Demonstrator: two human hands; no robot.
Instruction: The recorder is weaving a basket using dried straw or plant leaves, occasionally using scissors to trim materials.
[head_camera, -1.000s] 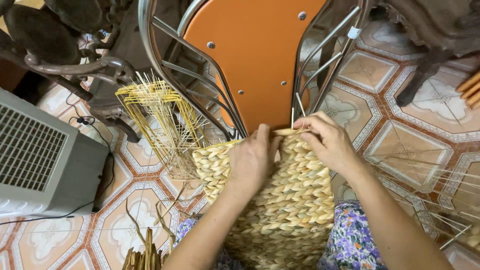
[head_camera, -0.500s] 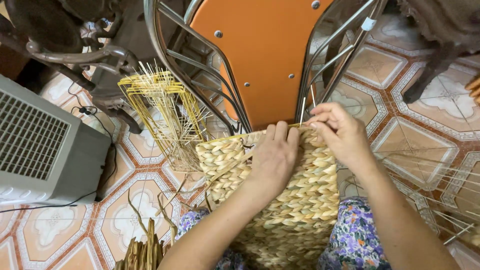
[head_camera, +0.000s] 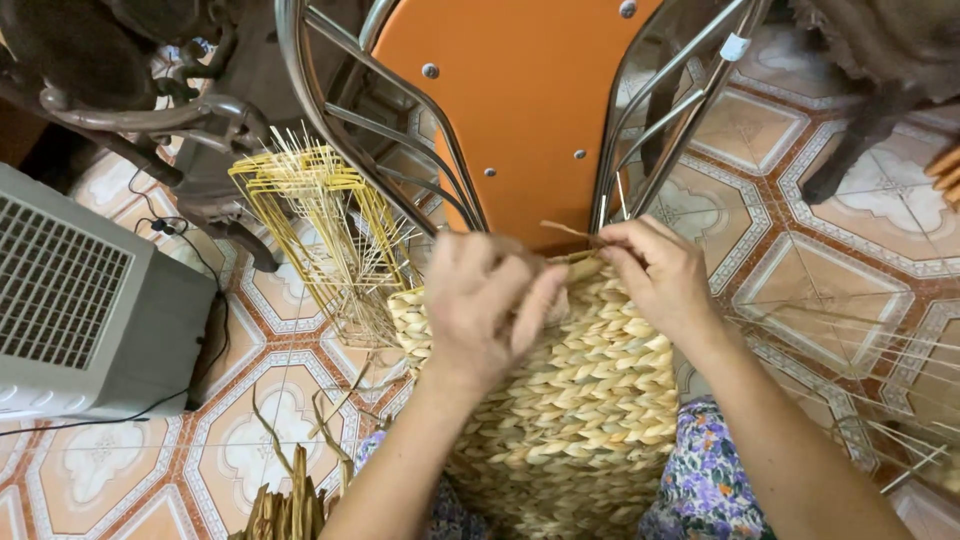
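Two hands are seen at the upper rim of a woven basket (head_camera: 575, 400), which is carried on the lap above a floral-print garment (head_camera: 705, 475). Behind it, an orange chair seat (head_camera: 520, 110) of smooth hard material is tipped up, studded with round metal fasteners and framed by shiny bent steel tubing (head_camera: 320, 110). A patterned tile floor (head_camera: 860, 230) in terracotta and cream is laid beneath everything. At the left edge of the floor a grey boxy appliance (head_camera: 85, 310) with a slatted grille is set. Near the basket's left side an open yellow wire frame (head_camera: 320, 220) bristling with thin pale sticks is stood.

The basket is braided from thick, dry, straw-coloured strands in a chunky herringbone texture. Loose dried fibre strands (head_camera: 290, 500) are gathered at the lower edge.

The left hand (head_camera: 490, 305) is laid palm-down over the rim, its fingers curled and pressed against the weave. The right hand (head_camera: 660, 275) is bent at the wrist, its fingertips pinched narrowly on a thin strand (head_camera: 570, 232) at the rim.
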